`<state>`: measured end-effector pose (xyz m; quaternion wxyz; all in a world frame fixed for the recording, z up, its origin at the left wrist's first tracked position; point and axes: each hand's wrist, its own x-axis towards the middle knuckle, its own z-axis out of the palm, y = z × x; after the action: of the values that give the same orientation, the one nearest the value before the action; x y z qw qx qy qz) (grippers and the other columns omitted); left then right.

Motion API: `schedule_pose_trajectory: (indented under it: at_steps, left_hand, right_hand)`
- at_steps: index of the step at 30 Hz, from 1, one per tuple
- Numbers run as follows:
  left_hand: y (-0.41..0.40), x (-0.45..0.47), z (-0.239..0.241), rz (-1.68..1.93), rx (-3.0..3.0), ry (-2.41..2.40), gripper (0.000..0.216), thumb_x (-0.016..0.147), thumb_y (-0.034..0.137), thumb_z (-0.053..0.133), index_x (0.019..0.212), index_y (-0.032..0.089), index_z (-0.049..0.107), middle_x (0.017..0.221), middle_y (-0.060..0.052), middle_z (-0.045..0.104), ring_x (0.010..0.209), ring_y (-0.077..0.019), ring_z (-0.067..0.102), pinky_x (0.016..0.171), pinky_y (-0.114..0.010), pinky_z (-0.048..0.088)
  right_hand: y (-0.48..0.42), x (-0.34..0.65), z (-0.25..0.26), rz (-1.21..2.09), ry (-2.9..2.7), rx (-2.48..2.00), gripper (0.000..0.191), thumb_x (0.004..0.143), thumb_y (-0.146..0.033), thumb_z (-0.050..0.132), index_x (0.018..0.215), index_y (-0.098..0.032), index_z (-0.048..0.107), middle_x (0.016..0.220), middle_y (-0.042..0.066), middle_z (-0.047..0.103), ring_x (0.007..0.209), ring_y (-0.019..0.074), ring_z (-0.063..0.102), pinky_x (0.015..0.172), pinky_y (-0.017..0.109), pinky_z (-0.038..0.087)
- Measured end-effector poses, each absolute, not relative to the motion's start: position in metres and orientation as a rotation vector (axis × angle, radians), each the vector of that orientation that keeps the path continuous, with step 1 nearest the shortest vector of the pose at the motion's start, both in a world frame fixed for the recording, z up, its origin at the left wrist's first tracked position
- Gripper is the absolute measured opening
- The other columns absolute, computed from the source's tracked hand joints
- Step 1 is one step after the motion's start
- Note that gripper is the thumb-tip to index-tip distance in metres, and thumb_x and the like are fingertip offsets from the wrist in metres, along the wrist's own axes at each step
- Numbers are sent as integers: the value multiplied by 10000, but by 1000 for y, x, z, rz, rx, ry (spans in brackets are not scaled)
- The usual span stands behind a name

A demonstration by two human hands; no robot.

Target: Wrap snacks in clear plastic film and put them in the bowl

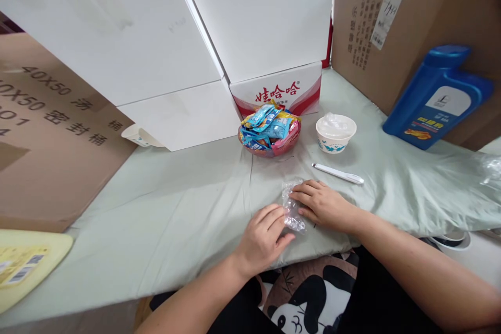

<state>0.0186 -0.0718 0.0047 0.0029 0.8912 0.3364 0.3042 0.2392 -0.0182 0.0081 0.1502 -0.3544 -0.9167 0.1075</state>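
A small clear plastic wrapper (291, 207) lies crumpled on the pale green cloth (176, 219) near the table's front edge. My left hand (263, 236) has its fingers curled against the wrapper's left side. My right hand (323, 204) lies flat on the cloth with its fingertips on the wrapper's right side. Both hands press the wrapper between them.
Behind the hands lie a white pen (337, 173), a pink bowl (270, 136) heaped with wrapped snacks and a white paper cup (335, 133). White cartons (188, 52), brown boxes (55, 130) and a blue jug (437, 96) ring the table.
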Motion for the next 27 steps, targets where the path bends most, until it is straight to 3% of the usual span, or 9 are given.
schedule_pose_trajectory:
  at_steps: [3, 6, 11, 13, 15, 18, 20, 24, 27]
  left_hand:
    - [-71, 21, 5, 1026, 2751, 1085, 109, 869, 110, 556, 952, 143, 619, 1006, -108, 662, 914, -209, 638, 818, -344, 566]
    - [-70, 23, 7, 1058, 2664, 1089, 114, 888, 115, 519, 922, 155, 620, 1003, -100, 647, 836, -175, 634, 734, -303, 566]
    - [-67, 23, 8, 997, 2610, 1058, 59, 898, 232, 594, 911, 177, 611, 845, -53, 676, 845, -197, 633, 766, -337, 558]
    - [-65, 21, 7, 1018, 2584, 1075, 141, 882, 316, 632, 911, 183, 597, 846, -57, 678, 834, -200, 642, 754, -338, 559]
    - [-64, 17, 8, 1091, 2538, 1071, 282, 872, 425, 632, 985, 173, 578, 918, -90, 674, 870, -215, 645, 769, -356, 560]
    - [-59, 12, 11, 960, 2574, 978, 422, 942, 517, 459, 1129, 151, 557, 1099, -144, 650, 1108, -270, 590, 918, -432, 515]
    - [-56, 9, 11, 740, 2627, 964, 456, 987, 505, 327, 1143, 161, 583, 1169, -137, 641, 1244, -288, 508, 1008, -471, 447]
    - [-54, 8, 9, 554, 2648, 967, 578, 974, 585, 250, 1085, 172, 640, 1205, -127, 643, 1279, -299, 479, 1041, -477, 408]
    - [-55, 8, 8, 518, 2682, 891, 631, 928, 662, 307, 1170, 165, 613, 1237, -147, 632, 1282, -313, 484, 1044, -490, 409]
  right_hand:
    - [-19, 240, 11, 344, -2638, -997, 443, 962, -366, 482, 1350, -162, 545, 1356, 132, 565, 1231, 290, 489, 1017, 473, 398]
    - [-21, 246, 18, 457, -2598, -884, 528, 978, -461, 416, 1409, -163, 474, 1427, 140, 501, 1294, 281, 450, 1051, 464, 368]
    - [-30, 248, 18, 549, -2707, -773, 927, 721, -681, 652, 1430, -122, 443, 1461, 189, 450, 1368, 355, 364, 1109, 515, 278]
    - [-35, 244, 13, 475, -2763, -838, 818, 768, -585, 660, 1410, -116, 469, 1469, 194, 436, 1379, 369, 342, 1107, 533, 267]
    - [-39, 239, 8, 366, -2785, -883, 585, 870, -392, 592, 1382, -125, 502, 1467, 180, 445, 1377, 353, 351, 1091, 528, 289]
    - [-43, 236, 10, 213, -2761, -851, 420, 904, -200, 499, 1316, -144, 562, 1434, 162, 489, 1351, 337, 386, 1050, 522, 330]
    - [-46, 237, 17, 181, -2741, -790, 322, 915, -182, 482, 1199, -153, 632, 1335, 156, 577, 1261, 318, 476, 989, 488, 382]
    - [-49, 242, 35, 393, -2777, -678, 197, 907, -160, 480, 906, -169, 676, 878, 82, 702, 884, 217, 623, 794, 345, 448]
    - [-46, 245, 38, 635, -2671, -789, 206, 885, -164, 494, 1016, -182, 653, 855, 52, 706, 791, 176, 641, 716, 277, 443]
